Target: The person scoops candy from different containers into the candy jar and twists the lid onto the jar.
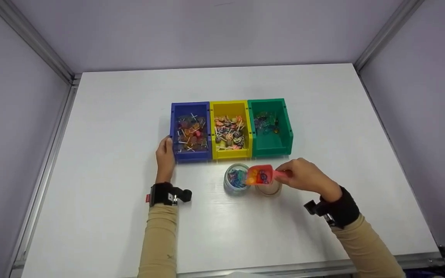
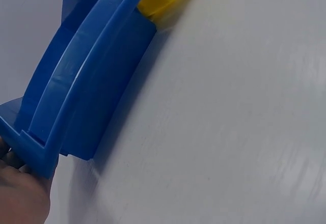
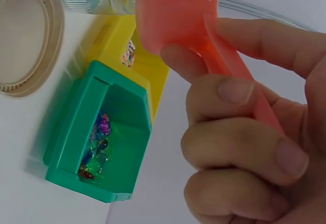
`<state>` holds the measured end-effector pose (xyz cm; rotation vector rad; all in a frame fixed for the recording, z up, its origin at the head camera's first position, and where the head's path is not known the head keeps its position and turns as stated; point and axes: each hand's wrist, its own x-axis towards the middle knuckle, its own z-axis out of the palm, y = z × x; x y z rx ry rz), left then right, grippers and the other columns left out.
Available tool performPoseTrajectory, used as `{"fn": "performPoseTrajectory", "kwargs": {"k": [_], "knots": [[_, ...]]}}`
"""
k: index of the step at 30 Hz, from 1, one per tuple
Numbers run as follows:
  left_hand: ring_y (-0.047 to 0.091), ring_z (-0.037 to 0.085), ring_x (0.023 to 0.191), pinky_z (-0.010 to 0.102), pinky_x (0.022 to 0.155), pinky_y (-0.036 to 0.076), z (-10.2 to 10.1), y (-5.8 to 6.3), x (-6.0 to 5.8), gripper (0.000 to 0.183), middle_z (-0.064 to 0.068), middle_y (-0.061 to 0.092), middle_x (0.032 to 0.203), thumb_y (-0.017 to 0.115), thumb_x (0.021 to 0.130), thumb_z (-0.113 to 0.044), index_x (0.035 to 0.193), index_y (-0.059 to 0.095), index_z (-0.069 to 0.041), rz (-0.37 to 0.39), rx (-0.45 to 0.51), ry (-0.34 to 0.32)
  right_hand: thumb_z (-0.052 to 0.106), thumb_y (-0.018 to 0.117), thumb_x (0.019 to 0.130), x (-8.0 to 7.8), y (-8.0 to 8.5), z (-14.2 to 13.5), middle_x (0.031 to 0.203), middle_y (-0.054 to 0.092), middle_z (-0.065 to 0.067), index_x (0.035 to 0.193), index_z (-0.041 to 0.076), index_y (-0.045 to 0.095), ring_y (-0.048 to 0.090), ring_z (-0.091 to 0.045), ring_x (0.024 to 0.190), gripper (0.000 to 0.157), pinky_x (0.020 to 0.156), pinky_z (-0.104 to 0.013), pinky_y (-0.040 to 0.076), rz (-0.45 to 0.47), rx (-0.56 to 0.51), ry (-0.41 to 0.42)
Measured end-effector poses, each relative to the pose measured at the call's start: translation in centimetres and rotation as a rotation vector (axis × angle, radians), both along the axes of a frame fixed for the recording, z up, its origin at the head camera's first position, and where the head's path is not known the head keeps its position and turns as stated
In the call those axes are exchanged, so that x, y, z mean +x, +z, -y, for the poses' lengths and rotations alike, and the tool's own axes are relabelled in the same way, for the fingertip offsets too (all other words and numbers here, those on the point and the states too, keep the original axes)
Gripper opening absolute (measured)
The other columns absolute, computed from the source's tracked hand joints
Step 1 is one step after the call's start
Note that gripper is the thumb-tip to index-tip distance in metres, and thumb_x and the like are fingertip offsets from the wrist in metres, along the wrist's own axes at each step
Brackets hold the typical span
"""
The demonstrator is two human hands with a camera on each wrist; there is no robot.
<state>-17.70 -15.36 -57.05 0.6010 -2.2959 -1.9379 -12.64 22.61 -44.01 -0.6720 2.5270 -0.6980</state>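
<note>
My right hand [image 1: 303, 174] grips the handle of a small red-pink scoop [image 3: 175, 15], its fingers curled round it. Orange, red and dark blue candies lie in the scoop, whose front edge overlaps the rim of a clear glass jar [image 1: 228, 188]. Blue and purple candies fill part of that jar. Partly under the scoop lies a round beige lid [image 3: 57, 25]. At the left side of a blue bin [image 1: 192, 156], my left hand [image 1: 165, 160] holds the wall near its front corner. In the left wrist view its fingers bend beneath the rim and are partly hidden.
A yellow bin [image 1: 232, 154] with striped lollipops and a green bin [image 1: 272, 150] with shiny candies stand in a row beside the blue bin, which holds clear-coloured lollipops. White table [image 1: 102, 193] surrounds them, with pale walls [image 1: 214, 34] on three sides.
</note>
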Motion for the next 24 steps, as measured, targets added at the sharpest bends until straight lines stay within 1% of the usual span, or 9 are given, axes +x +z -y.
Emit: {"fn": "performPoseTrajectory", "kwargs": {"k": [4,6,8,11,18,24], "knots": [[0.037,0.033,0.143,0.042,0.122,0.03,0.06,-0.08,0.09,0.047,0.023,0.044,0.148,0.035,0.106,-0.025,0.142,0.04,0.004,0.013,0.004,0.002,0.015,0.066,0.089,-0.05,0.49,0.44,0.084,0.075,-0.014,0.096,-0.002,0.075,0.057,-0.01,0.061,0.02,0.058,-0.021,0.052,-0.038,0.021,0.028],[0.037,0.034,0.143,0.043,0.122,0.03,0.02,-0.11,0.13,0.047,0.024,0.044,0.147,0.036,0.106,-0.024,0.142,0.041,0.004,0.007,0.004,0.006,0.015,0.066,0.089,-0.04,0.65,0.58,0.081,0.075,-0.013,0.094,-0.001,0.075,0.053,-0.008,0.059,0.019,0.055,-0.018,0.046,-0.044,0.028,0.029],[0.037,0.034,0.142,0.044,0.121,0.031,-0.04,-0.08,0.13,0.046,0.025,0.044,0.147,0.037,0.105,-0.024,0.141,0.041,0.005,-0.001,0.004,0.008,0.015,0.065,0.089,-0.03,0.8,0.65,0.08,0.075,-0.013,0.093,-0.001,0.075,0.052,-0.007,0.059,0.019,0.055,-0.017,0.045,-0.048,0.033,0.024],[0.038,0.035,0.142,0.044,0.121,0.031,-0.08,0.02,0.13,0.046,0.025,0.045,0.146,0.037,0.105,-0.023,0.141,0.042,0.005,-0.008,0.01,0.01,0.015,0.065,0.09,-0.05,0.97,0.67,0.08,0.074,-0.012,0.094,-0.001,0.075,0.052,-0.008,0.058,0.02,0.056,-0.018,0.045,-0.04,0.037,0.011],[0.036,0.033,0.144,0.043,0.122,0.03,-0.08,0.09,0.05,0.047,0.023,0.043,0.149,0.036,0.106,-0.025,0.143,0.04,0.003,0.016,0.022,0.002,0.016,0.065,0.09,-0.1,0.82,0.48,0.08,0.074,-0.013,0.096,-0.002,0.075,0.052,-0.008,0.059,0.021,0.057,-0.018,0.045,-0.01,0.034,-0.011],[0.036,0.034,0.143,0.043,0.122,0.029,-0.16,0.11,-0.01,0.047,0.024,0.043,0.148,0.036,0.106,-0.025,0.142,0.041,0.004,0.005,0.018,0.007,0.015,0.065,0.09,0.06,0.58,0.38,0.081,0.075,-0.013,0.095,-0.002,0.074,0.054,-0.009,0.06,0.02,0.057,-0.018,0.047,-0.04,0.015,0.002]]}}
